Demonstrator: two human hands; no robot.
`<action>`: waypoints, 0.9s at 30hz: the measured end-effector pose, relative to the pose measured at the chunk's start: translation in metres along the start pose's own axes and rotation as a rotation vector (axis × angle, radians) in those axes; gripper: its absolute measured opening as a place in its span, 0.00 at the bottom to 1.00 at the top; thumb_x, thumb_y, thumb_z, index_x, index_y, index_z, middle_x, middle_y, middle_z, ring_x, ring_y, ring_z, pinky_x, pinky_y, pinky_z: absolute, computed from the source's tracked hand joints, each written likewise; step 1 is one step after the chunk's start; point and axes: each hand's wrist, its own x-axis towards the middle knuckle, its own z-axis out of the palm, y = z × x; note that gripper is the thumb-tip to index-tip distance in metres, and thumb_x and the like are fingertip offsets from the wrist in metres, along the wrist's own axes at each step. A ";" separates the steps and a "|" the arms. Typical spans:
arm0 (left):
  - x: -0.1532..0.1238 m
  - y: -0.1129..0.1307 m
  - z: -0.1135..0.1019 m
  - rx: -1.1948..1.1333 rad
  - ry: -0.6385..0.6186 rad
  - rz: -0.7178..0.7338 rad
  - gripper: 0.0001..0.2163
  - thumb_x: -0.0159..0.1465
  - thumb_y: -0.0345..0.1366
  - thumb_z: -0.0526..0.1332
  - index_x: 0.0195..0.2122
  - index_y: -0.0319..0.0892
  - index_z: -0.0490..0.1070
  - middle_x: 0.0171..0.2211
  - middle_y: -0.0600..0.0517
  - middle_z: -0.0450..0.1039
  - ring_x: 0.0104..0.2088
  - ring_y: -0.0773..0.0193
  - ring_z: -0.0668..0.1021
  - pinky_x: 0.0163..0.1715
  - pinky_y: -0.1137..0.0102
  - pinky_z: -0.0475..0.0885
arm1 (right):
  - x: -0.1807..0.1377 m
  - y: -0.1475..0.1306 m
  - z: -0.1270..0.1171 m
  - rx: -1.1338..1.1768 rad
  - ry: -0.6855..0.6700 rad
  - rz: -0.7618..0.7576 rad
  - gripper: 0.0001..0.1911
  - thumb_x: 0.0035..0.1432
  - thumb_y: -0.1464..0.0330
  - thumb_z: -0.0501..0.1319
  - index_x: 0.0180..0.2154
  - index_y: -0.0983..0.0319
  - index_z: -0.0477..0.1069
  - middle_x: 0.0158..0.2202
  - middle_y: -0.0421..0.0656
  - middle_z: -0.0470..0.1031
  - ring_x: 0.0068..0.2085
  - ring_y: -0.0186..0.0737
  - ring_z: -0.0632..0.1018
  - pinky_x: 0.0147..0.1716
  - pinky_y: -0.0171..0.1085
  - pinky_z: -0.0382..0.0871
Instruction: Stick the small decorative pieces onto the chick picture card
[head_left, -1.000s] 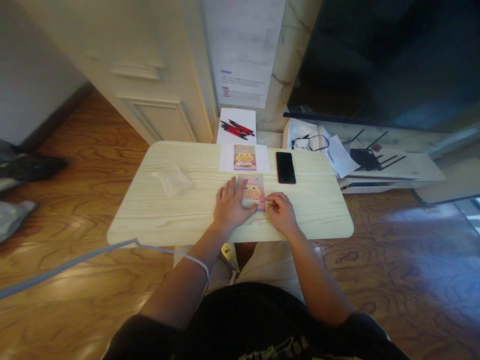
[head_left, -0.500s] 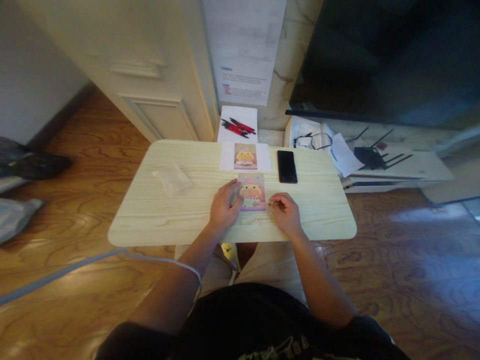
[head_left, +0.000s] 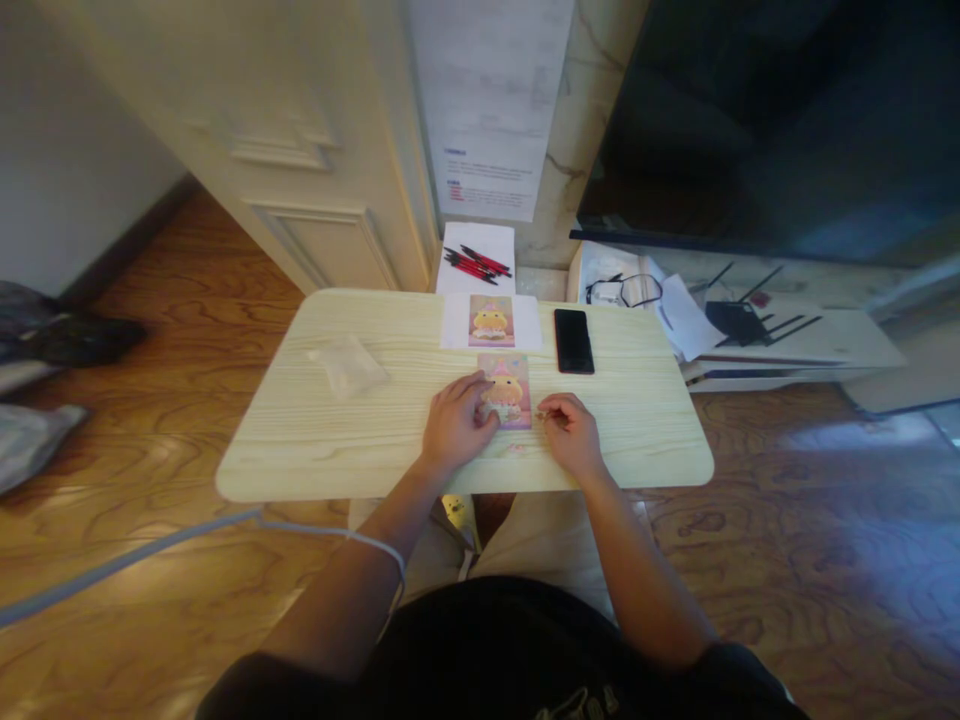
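A pinkish card with a yellow cartoon character lies flat on the table near its front edge. My left hand rests over the card's left side, thumb and fingers apart, hiding part of the picture. Just right of the card is my right hand, its fingertips pinched together around something too small to name. Small pinkish bits lie on the table below the card. A second picture of the same character lies on white paper behind the card.
The pale wooden table also holds a black phone and a crumpled clear plastic bag. Several red and black pens lie on paper beyond the far edge. A grey cable crosses my left forearm.
My left hand has shifted right, further over the card, and its thumb now reaches the lower part of the picture. My right hand stays beside the card with nearly the same pinch.
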 end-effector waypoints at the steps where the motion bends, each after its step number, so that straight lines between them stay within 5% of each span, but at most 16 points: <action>1: 0.000 0.001 -0.001 0.006 -0.005 -0.001 0.21 0.62 0.38 0.63 0.57 0.48 0.73 0.65 0.51 0.69 0.64 0.52 0.72 0.63 0.54 0.68 | 0.000 0.000 0.000 -0.004 0.001 0.001 0.14 0.54 0.77 0.57 0.37 0.58 0.77 0.42 0.44 0.77 0.44 0.42 0.78 0.45 0.40 0.74; 27: 0.001 -0.011 0.003 -0.173 0.061 0.019 0.15 0.68 0.35 0.57 0.53 0.48 0.76 0.59 0.51 0.76 0.59 0.57 0.76 0.63 0.55 0.70 | 0.000 0.000 0.000 0.003 0.000 0.005 0.13 0.54 0.77 0.57 0.36 0.58 0.77 0.40 0.43 0.77 0.43 0.42 0.78 0.45 0.40 0.73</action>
